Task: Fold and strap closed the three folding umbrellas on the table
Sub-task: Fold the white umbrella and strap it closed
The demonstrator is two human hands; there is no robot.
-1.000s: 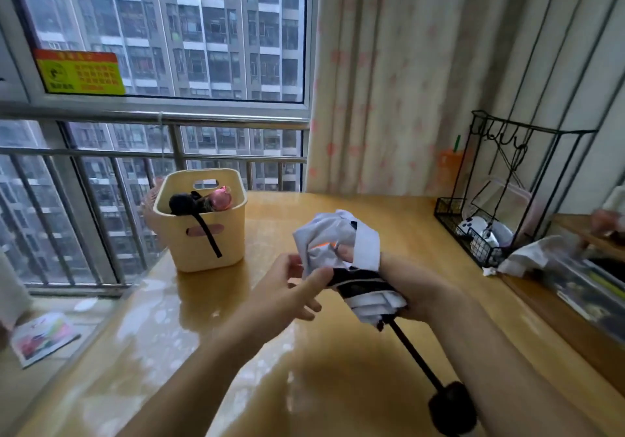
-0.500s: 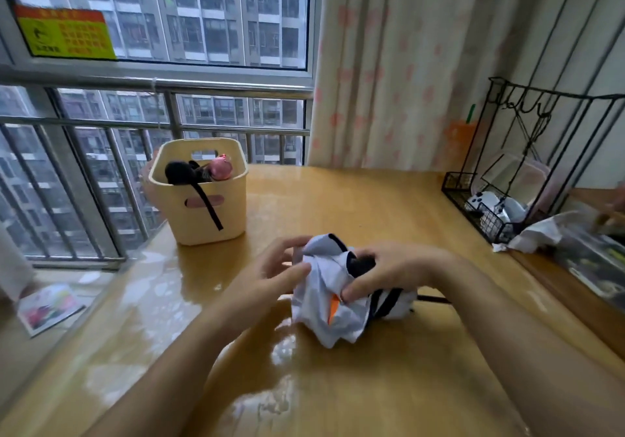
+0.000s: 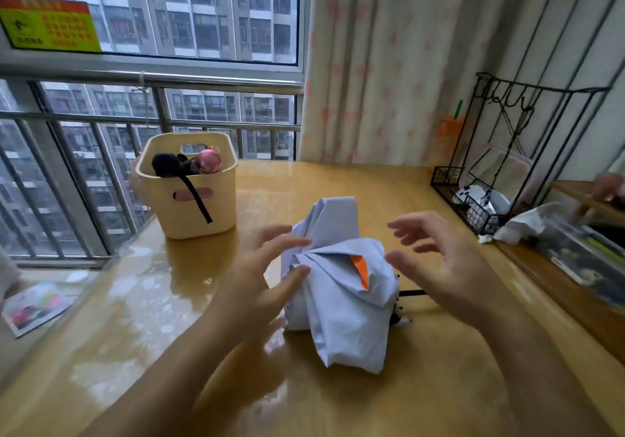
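The pale folding umbrella with an orange patch (image 3: 341,288) lies loose on the glossy wooden desk (image 3: 338,403), between both hands. The left hand (image 3: 260,277) touches the cloth with straight fingers. The right hand (image 3: 439,267) is spread just beside it and holds nothing. I think the unstrapped cloth may spread out again, because no hand grips it. A cream plastic basket (image 3: 159,206) stands beyond the left hand and a black wire rack (image 3: 449,179) beyond the right. Near the wrists there is room.

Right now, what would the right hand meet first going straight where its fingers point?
Probably the pale umbrella: the right hand, open, points toward its crumpled canopy, though depth is unclear.
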